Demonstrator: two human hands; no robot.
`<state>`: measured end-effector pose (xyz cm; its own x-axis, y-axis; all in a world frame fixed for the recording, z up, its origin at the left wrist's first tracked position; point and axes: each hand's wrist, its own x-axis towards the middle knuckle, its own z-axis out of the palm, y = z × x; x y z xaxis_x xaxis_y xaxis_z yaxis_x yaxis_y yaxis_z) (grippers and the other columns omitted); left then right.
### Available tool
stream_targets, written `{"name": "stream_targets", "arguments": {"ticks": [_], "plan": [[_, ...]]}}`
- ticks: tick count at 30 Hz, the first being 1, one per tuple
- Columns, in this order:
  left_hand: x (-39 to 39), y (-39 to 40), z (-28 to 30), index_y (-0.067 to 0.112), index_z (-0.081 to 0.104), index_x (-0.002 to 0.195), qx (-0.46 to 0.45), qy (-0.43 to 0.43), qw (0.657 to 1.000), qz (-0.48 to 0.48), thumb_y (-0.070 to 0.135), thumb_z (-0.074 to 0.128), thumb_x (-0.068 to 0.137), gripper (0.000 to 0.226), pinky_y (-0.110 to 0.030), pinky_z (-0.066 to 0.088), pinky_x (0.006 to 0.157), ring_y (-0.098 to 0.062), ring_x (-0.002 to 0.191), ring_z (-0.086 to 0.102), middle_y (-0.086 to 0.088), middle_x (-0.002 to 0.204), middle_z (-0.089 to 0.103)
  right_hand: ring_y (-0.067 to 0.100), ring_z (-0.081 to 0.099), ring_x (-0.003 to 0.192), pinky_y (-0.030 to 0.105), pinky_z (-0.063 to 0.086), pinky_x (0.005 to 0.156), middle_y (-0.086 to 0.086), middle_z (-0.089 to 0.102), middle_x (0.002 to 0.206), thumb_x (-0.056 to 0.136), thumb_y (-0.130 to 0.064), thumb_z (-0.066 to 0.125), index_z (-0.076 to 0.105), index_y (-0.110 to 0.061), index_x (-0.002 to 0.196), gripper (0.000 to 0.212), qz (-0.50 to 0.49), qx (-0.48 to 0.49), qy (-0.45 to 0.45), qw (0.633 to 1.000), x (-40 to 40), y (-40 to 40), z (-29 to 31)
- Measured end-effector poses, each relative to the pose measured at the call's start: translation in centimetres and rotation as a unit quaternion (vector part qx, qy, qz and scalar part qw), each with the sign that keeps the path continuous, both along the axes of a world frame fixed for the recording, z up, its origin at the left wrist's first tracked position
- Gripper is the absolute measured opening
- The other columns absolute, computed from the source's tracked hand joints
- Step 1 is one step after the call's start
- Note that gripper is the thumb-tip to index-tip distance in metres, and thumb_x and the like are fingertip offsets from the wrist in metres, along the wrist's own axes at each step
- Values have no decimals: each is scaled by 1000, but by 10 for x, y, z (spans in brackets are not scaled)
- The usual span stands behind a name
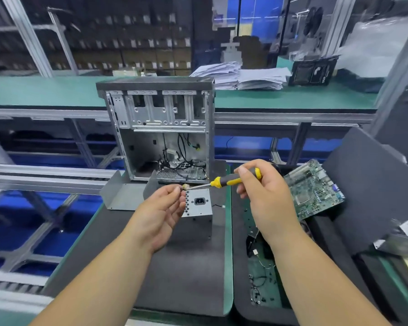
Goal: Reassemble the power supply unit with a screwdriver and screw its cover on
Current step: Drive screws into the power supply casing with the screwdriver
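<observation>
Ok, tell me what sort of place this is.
Probably a computer assembly or repair line in a factory: an opened PC case stands on a green-edged workbench, a bare circuit board lies alongside, and boxes fill warehouse shelving behind.

Grey power supply unit (199, 203) upright; screwdriver (224, 182) above

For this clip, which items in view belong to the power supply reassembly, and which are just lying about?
In use:
power supply unit
screwdriver in right hand
screw pinched by left hand

Lying about:
open computer case
circuit board
stack of papers
loose metal panel
</observation>
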<state>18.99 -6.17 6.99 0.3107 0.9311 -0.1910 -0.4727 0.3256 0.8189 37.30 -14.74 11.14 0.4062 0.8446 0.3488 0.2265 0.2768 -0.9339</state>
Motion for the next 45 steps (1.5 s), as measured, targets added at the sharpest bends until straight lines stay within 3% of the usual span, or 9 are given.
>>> {"name": "stream_targets", "arguments": {"ticks": [10, 19, 24, 28, 31, 34, 36, 41, 45], "plan": [[-1, -12, 5, 8, 61, 91, 43, 56, 997, -10, 6, 57, 95, 6, -14, 53, 57, -6, 62, 63, 0, 73, 66, 18, 61, 73, 49, 52, 74, 2, 62, 73, 91, -38, 54, 62, -32, 84, 12, -5, 26, -2, 1000, 4, -15, -1], [-1, 3, -2, 8, 63, 86, 157, 159, 973, -56, -1, 56, 94, 14, -15, 53, 63, -9, 64, 60, -1, 72, 65, 11, 57, 65, 39, 50, 67, -4, 61, 65, 90, -42, 56, 63, -27, 84, 17, -39, -4, 0, 999, 3, -11, -13], [-11, 17, -11, 11, 64, 84, 226, 163, 957, -77, -4, 57, 93, 19, -21, 53, 68, -14, 68, 61, -6, 74, 65, 8, 57, 60, 20, 48, 57, -3, 67, 69, 92, -37, 58, 63, -18, 87, 20, -64, -27, 86, 994, -1, 6, -21], [-24, 32, -18, 19, 66, 82, 271, 188, 937, -113, -4, 55, 94, 28, -21, 52, 71, -14, 75, 64, -3, 77, 66, 9, 57, 63, 18, 47, 56, -1, 65, 71, 85, -33, 60, 62, -25, 81, 8, -68, -38, 97, 992, -13, 21, -26], [-34, 43, -25, 24, 65, 99, 286, 217, 922, -143, 9, 49, 99, 22, -23, 51, 83, -10, 95, 66, 10, 97, 71, 8, 57, 62, 22, 48, 58, -5, 65, 68, 84, -32, 58, 62, -31, 78, 7, -103, -51, 51, 992, -25, 29, -26], [-46, 58, -38, 38, 58, 113, 324, 305, 885, -138, 27, 40, 99, 25, -28, 40, 101, -2, 119, 53, 19, 121, 61, 11, 53, 61, 36, 45, 59, -3, 60, 67, 85, -37, 57, 59, -32, 83, 6, -127, -75, -46, 988, -35, 34, -25], [-50, 66, -47, 40, 56, 114, 341, 363, 856, -142, 25, 46, 99, 23, -27, 39, 101, 2, 117, 49, 21, 121, 57, 5, 48, 54, 29, 39, 53, -8, 56, 63, 88, -34, 57, 55, -29, 85, 6, -111, -88, -127, 982, -40, 36, -23], [-46, 77, -65, 28, 60, 118, 481, 490, 706, -170, 24, 73, 82, 38, -22, 32, 104, -6, 116, 42, 15, 119, 56, 6, 53, 59, 27, 38, 54, -17, 67, 76, 92, -26, 57, 49, -28, 87, 10, -81, -138, -266, 951, -56, 46, -22], [-38, 77, -70, 31, 64, 112, 518, 507, 675, -139, 33, 76, 78, 36, -31, 29, 106, -11, 120, 43, 16, 117, 58, 10, 48, 57, 29, 37, 55, -6, 69, 79, 91, -28, 56, 47, -27, 87, 10, -77, -155, -278, 945, -60, 51, -22]]}}
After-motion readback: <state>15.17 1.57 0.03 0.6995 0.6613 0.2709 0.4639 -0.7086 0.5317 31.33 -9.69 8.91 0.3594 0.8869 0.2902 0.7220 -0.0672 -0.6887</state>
